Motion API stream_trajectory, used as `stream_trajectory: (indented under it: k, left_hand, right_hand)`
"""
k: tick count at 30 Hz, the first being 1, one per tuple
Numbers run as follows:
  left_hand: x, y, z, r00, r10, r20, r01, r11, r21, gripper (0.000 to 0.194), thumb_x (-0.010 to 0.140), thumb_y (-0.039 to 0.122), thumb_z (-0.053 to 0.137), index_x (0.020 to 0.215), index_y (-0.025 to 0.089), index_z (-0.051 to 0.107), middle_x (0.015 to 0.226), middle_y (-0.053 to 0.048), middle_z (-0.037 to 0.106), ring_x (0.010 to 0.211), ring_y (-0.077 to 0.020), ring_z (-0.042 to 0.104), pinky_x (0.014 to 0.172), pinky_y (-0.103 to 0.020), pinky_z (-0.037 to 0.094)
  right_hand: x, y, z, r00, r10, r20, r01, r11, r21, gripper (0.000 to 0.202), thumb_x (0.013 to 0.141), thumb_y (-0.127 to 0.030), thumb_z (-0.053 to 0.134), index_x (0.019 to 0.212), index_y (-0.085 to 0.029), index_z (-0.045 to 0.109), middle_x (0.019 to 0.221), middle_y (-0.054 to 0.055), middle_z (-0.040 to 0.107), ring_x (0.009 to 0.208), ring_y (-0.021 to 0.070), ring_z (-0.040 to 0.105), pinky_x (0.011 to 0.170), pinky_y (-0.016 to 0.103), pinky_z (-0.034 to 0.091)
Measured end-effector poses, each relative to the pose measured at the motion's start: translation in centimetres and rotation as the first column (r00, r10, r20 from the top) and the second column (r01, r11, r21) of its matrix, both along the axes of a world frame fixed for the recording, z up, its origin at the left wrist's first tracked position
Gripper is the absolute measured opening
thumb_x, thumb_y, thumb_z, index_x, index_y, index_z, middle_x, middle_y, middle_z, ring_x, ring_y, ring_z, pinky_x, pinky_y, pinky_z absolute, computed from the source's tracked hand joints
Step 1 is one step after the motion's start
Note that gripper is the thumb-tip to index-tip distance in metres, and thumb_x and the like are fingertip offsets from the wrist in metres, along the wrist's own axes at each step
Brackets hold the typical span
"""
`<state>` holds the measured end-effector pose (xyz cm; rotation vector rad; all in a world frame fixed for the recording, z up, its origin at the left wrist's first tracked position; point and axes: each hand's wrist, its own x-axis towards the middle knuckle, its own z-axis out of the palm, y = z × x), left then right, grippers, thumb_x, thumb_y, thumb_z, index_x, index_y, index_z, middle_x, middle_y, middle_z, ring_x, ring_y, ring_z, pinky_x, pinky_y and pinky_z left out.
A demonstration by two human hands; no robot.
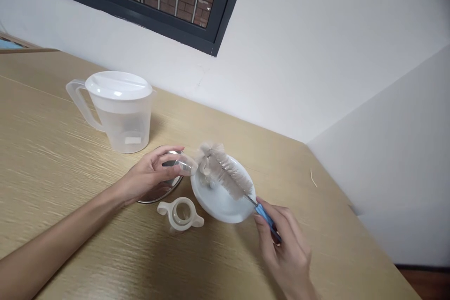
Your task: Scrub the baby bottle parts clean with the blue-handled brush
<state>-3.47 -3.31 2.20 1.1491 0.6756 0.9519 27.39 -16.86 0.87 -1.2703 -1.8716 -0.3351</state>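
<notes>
My left hand (158,168) is closed around a small clear bottle (188,164), its end pointing right at the brush tip. My right hand (286,243) grips the blue handle of a bottle brush (228,176) with pale bristles. The brush slants up and left over a white bowl (225,213); its bushy tip is beside the bottle's end, and I cannot tell whether they touch. Below the left hand lies a round, shiny metal plate (160,194), partly hidden by it. A translucent ring with two side handles (183,214) rests in front of the bowl.
A translucent pitcher (123,119) with a white lid stands at the back left of the wooden table (87,234). A thin pale strip (313,178) lies on the right. White walls (281,56) and a dark-framed window (211,33) border the table's back.
</notes>
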Motion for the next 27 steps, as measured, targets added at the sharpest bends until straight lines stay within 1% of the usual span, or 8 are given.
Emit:
stream_trajectory:
  k: [3,6,9,13,18,21,25,27]
  left_hand:
    - [-0.2,0.3,-0.2,0.998,-0.029,-0.053,0.03,0.999,0.025,0.062,0.086,0.034,0.082,0.141,0.028,0.056,0.137,-0.012,0.068,0.11,-0.0234,0.071,0.088,-0.034,0.058]
    - [-0.4,0.6,-0.2,0.996,-0.005,-0.088,0.011,0.997,0.073,0.067,0.081,0.032,0.085,0.141,0.025,0.055,0.136,-0.012,0.068,0.115,-0.024,0.066,0.091,-0.035,0.055]
    - [-0.4,0.7,-0.3,0.995,-0.017,-0.102,0.027,0.995,0.094,0.068,0.081,0.033,0.086,0.14,0.025,0.054,0.14,-0.012,0.066,0.117,-0.0246,0.063,0.095,-0.038,0.053]
    - [-0.3,0.9,-0.8,0.995,-0.017,-0.102,0.032,0.989,0.145,0.065,0.082,0.034,0.085,0.138,0.024,0.054,0.141,-0.014,0.065,0.116,-0.0247,0.063,0.1,-0.043,0.05]
    - [-0.2,1.1,-1.5,0.995,-0.009,-0.104,0.027,0.984,0.176,0.067,0.079,0.03,0.087,0.137,0.023,0.055,0.135,-0.013,0.068,0.112,-0.0237,0.065,0.101,-0.042,0.05]
    - [-0.2,1.0,-1.4,0.996,-0.022,-0.087,0.034,0.989,0.141,0.063,0.081,0.03,0.085,0.137,0.023,0.056,0.138,-0.012,0.066,0.11,-0.0227,0.068,0.094,-0.038,0.054]
    - [-0.2,0.7,-0.7,0.998,-0.049,-0.039,0.051,0.997,0.055,0.059,0.084,0.029,0.083,0.137,0.027,0.056,0.15,-0.012,0.058,0.1,-0.0211,0.075,0.08,-0.031,0.059]
    - [-0.2,0.5,-0.3,0.997,-0.076,-0.028,0.075,0.997,-0.016,0.062,0.084,0.028,0.084,0.138,0.028,0.056,0.145,-0.012,0.063,0.106,-0.0242,0.075,0.08,-0.03,0.06]
  right_hand:
    - [0.0,-0.1,-0.1,0.999,0.038,0.022,-0.038,0.999,-0.012,0.048,0.092,-0.003,0.062,0.137,-0.019,0.06,0.105,0.01,0.066,0.085,0.017,0.065,0.056,0.025,0.051]
    - [-0.1,0.0,-0.1,0.997,0.053,0.051,-0.05,0.997,-0.055,0.046,0.094,-0.005,0.06,0.138,-0.019,0.06,0.104,0.01,0.065,0.083,0.016,0.066,0.055,0.024,0.051]
    - [0.2,0.3,0.1,0.998,-0.013,0.059,0.017,0.997,-0.07,0.038,0.096,-0.009,0.059,0.132,-0.019,0.062,0.104,0.009,0.065,0.083,0.0157,0.065,0.056,0.023,0.05]
    - [0.8,0.6,0.2,0.996,-0.079,0.05,0.08,0.997,-0.02,0.031,0.097,-0.01,0.061,0.127,-0.018,0.064,0.101,0.008,0.066,0.082,0.0152,0.064,0.063,0.025,0.053]
    - [0.4,0.4,-0.1,0.999,0.015,0.037,-0.013,0.999,-0.041,0.039,0.095,-0.006,0.06,0.133,-0.018,0.061,0.104,0.009,0.065,0.087,0.0164,0.065,0.062,0.025,0.053]
    - [0.0,0.3,-0.2,0.997,0.06,0.055,-0.056,0.996,-0.071,0.041,0.095,-0.005,0.06,0.135,-0.017,0.06,0.104,0.01,0.064,0.088,0.0161,0.065,0.059,0.023,0.051]
    - [0.2,0.6,0.1,0.999,-0.016,0.048,0.018,0.998,-0.053,0.035,0.096,-0.007,0.061,0.129,-0.016,0.063,0.102,0.009,0.065,0.087,0.0153,0.064,0.057,0.023,0.049]
    - [0.4,0.6,0.2,0.998,-0.05,0.049,0.051,0.998,-0.032,0.032,0.096,-0.008,0.061,0.126,-0.017,0.064,0.101,0.008,0.065,0.086,0.0147,0.064,0.056,0.023,0.049]
